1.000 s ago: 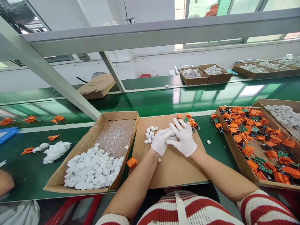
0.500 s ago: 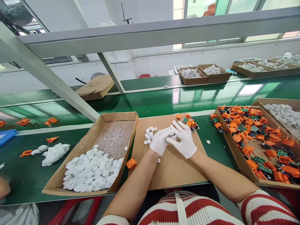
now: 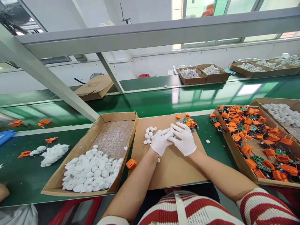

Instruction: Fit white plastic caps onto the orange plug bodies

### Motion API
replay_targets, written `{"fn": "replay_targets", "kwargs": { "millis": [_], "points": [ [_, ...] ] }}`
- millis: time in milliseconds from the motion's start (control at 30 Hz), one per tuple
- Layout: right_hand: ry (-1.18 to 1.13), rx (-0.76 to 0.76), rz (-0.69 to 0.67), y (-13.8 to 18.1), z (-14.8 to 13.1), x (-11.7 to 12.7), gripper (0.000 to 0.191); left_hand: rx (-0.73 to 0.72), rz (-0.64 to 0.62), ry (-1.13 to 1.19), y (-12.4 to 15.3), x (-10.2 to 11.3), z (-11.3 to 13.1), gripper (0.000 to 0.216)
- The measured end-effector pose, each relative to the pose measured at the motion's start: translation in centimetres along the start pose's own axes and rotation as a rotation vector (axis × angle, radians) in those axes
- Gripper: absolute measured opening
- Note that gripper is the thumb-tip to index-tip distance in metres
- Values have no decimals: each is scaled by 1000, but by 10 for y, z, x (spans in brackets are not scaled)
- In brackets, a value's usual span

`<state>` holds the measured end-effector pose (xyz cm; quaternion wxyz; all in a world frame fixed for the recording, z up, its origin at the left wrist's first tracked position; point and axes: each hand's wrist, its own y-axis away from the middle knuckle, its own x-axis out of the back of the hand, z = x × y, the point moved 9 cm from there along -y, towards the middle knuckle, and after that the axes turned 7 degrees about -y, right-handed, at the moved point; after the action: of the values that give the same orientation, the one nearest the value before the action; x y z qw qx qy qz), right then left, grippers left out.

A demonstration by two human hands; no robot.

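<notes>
Both hands wear white gloves and meet above a brown cardboard sheet [image 3: 173, 170]. My left hand [image 3: 161, 141] has its fingers closed toward my right hand [image 3: 185, 139], whose fingertips bend in against them. Whatever small thing sits between the fingers is hidden by the gloves. Just left of them lies a group of small white lumps [image 3: 148, 135], and one more lump [image 3: 158, 160] is by my left wrist. Beyond my right hand is a small pile of orange plug housings with circuit boards [image 3: 191, 122]. An orange housing [image 3: 131, 164] rests at the sheet's left edge.
To the left stands a cardboard tray [image 3: 134, 128] partly filled with white pieces [image 3: 92, 172]. A large box [image 3: 231, 153] of orange plug housings is at the right. Behind runs a green conveyor belt [image 3: 150, 104], under a grey frame beam [image 3: 140, 39]. Another person's arm [image 3: 3, 192] shows far left.
My hands stay in nearly the same place, and the right fingers have drawn slightly closer over the left. Orange parts on the belt at the left have slid further left.
</notes>
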<state>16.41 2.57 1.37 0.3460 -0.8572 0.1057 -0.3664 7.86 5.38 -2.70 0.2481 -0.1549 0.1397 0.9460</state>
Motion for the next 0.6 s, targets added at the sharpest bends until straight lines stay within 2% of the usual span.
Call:
{"fn": "replay_targets", "kwargs": {
  "millis": [133,267,333,400,500,600],
  "points": [
    [-69,-63,-1,0,9,-3,28,21,65,18,-4,11,-4,43],
    [-170,-211,13,1,28,-5,27,87,-109,182,-5,0,-4,56],
    [-232,-264,9,2,33,-7,29,62,-179,204,-4,-5,1,50],
    [-267,-310,10,3,35,-7,39,23,-171,207,-2,-4,4,37],
    [-324,-395,-5,4,39,-5,69,39,-50,155,-1,4,0,32],
    [-546,-412,-175,1,37,-14,76,46,-36,80,2,4,-1,30]
  ]
}}
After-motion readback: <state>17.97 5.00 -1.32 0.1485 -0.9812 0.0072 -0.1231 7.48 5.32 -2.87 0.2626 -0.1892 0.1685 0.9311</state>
